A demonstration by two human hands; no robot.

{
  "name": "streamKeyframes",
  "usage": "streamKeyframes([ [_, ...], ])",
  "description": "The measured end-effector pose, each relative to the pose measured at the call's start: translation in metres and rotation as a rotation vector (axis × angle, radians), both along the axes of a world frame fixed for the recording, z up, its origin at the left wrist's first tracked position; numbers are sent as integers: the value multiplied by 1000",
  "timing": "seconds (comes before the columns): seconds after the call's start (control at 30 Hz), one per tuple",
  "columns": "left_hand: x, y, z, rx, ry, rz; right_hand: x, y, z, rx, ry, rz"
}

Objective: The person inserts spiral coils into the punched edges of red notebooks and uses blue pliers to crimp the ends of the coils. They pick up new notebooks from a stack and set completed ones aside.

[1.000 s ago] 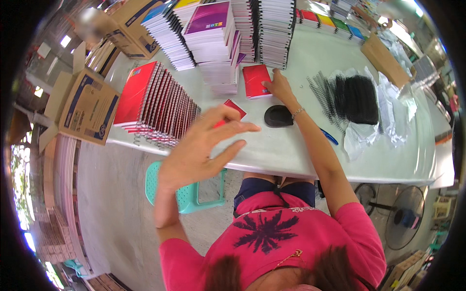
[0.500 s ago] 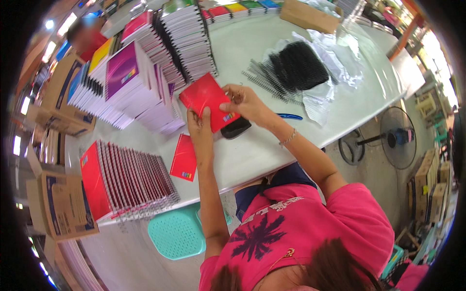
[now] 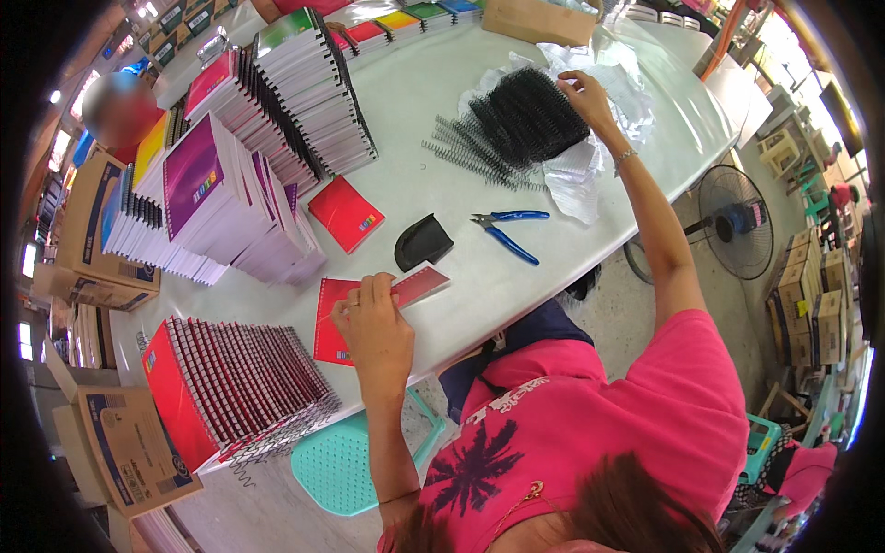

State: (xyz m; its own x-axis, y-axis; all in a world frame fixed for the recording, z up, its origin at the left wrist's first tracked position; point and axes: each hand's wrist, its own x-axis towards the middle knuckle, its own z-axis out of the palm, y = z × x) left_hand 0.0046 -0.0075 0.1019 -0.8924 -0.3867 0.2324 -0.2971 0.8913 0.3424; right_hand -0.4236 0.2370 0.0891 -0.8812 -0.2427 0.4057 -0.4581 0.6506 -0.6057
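My left hand (image 3: 376, 323) is closed on a thin red cover (image 3: 422, 284) with a row of punched holes, its free end tilted up off the table. Beneath that hand, partly covered, lies a red notebook (image 3: 330, 318). My right hand (image 3: 586, 100) is stretched out to a pile of black spiral binding coils (image 3: 525, 120), fingers bent and pinching at its right end. Another red notebook (image 3: 346, 213) lies flat by the tall stacks. Between the hands rest blue-handled cutting pliers (image 3: 510, 230), jaws apart, and a black curved pouch-like piece (image 3: 424, 243).
Spiral-bound red notebooks (image 3: 249, 378) stand in a row at the near left. Stacks of purple notebooks (image 3: 198, 180) and green-covered ones (image 3: 318, 83) rise behind. Crumpled white paper (image 3: 576, 180) lies under the coils. Cardboard boxes (image 3: 129, 442) flank the table; a fan (image 3: 733, 221) stands right.
The red notebook both hands held now lies beside the stacks. My left hand has come down nearer to the other red one; my right hand has reached away to the coils. The pliers are uncovered.
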Motion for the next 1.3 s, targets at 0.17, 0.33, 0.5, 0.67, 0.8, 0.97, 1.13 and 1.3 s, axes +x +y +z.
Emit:
streamKeyframes([
  [0.17,2,16,-23,-124,-80,12,-29,-10,-28,260,141,50],
  [0.33,2,24,-32,-82,84,42,-26,3,-26,384,139,57],
  [0.5,-3,35,-39,-74,162,145,5,10,-30,341,78,45],
  [0.67,-13,43,-49,-45,245,222,9,13,-37,305,185,25],
  [0.8,-17,42,-54,-50,262,233,3,18,-31,277,70,1],
  [0.97,-18,42,-52,-59,283,216,5,19,-21,221,-63,17],
  [1.13,-18,40,-54,-65,276,221,9,19,-20,134,-91,53],
  [1.3,-20,40,-57,-67,303,217,-5,32,-17,-42,-350,116],
])
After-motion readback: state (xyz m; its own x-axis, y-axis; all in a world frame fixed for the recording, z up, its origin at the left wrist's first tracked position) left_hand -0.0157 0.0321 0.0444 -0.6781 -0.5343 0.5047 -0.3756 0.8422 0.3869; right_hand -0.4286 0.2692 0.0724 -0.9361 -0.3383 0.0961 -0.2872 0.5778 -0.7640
